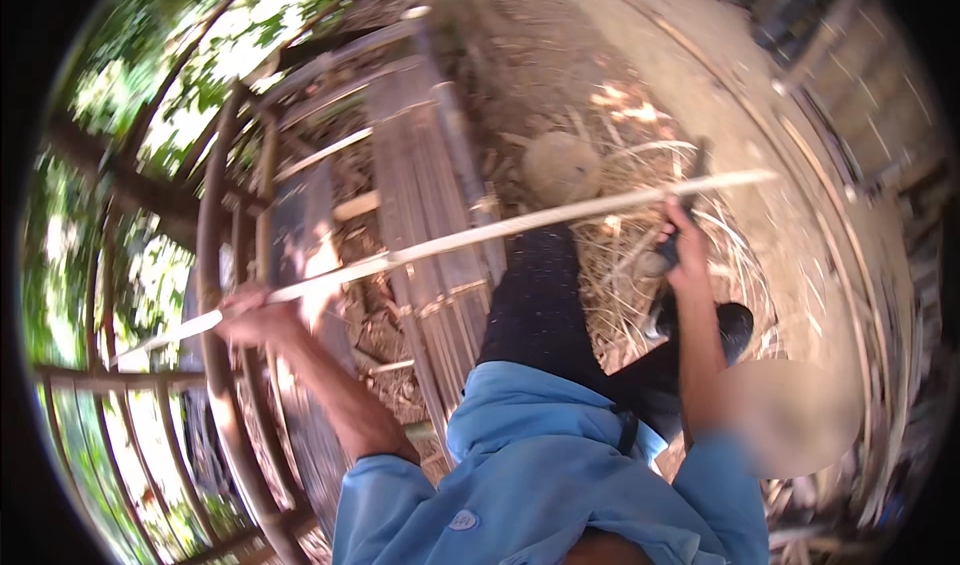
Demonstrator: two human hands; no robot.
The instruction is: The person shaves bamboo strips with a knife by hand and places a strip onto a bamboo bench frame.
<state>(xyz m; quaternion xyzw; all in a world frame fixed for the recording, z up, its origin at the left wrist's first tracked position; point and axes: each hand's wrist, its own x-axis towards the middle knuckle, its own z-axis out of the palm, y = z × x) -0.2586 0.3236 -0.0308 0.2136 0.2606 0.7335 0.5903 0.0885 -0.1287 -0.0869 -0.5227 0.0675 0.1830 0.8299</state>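
The left hand grips a long, pale, thin wooden strip. The right hand clasps a dark, narrow, knife-like tool near the strip's right end.

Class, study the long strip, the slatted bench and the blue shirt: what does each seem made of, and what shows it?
Long strip: probably split bamboo or wood; pale, unpainted, slender.
Slatted bench: likely bamboo or wood, brown and weathered-looking; long narrow slats.
Blue shirt: apparently cloth, matt; soft folds.
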